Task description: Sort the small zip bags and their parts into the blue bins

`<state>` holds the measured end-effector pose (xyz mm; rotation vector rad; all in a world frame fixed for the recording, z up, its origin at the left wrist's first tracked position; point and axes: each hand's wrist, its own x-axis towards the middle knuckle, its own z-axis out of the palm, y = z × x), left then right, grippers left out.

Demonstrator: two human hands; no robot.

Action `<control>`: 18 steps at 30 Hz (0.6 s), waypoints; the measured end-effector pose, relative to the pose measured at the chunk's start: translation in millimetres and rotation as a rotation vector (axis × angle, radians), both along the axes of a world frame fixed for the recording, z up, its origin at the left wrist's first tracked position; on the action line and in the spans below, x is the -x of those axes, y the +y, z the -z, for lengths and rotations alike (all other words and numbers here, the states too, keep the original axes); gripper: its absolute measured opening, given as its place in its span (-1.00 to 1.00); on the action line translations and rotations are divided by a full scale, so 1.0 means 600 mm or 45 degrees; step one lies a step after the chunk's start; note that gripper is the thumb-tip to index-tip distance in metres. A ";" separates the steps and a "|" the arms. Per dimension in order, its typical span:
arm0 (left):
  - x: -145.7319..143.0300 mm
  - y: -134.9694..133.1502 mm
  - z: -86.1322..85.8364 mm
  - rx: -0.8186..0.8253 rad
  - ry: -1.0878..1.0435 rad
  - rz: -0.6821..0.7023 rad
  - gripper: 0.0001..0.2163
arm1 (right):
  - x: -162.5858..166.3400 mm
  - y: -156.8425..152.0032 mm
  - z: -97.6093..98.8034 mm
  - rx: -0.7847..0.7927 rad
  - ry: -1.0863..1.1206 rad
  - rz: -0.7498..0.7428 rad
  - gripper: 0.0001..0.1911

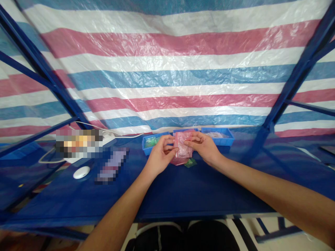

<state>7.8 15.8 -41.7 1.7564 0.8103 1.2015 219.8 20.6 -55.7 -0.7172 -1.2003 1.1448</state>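
Between both hands is a pink, see-through plastic bag (184, 146), raised a little above the blue table. My left hand (162, 153) pinches its left edge between thumb and fingers. On the other side, my right hand (204, 145) grips the bag's right part, thumb on the front. What lies inside the bag is too blurred to make out. Just below the bag, a small green packet (191, 162) rests on the table. Behind the hands stand a blue bin with green packets (153, 143) on the left, a partly hidden middle bin, and a right bin (222, 138) holding clear packets.
The blue table (199, 195) ends at a front edge near my legs. To the left lie a white round case (81, 172), a pixelated flat item (112, 165) and a white power strip (108, 140) with cables. Blue metal posts flank a striped plastic sheet (178, 69).
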 end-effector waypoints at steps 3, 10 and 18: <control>0.002 -0.002 -0.003 -0.078 0.100 -0.026 -0.64 | 0.001 -0.002 -0.001 0.006 0.023 -0.014 -0.55; 0.002 -0.003 -0.005 -0.017 0.118 -0.089 -0.65 | 0.004 -0.010 -0.008 0.047 0.023 -0.121 -0.60; -0.001 -0.001 -0.005 -0.001 0.060 -0.079 -0.54 | 0.001 -0.004 0.000 0.055 0.006 -0.088 -0.69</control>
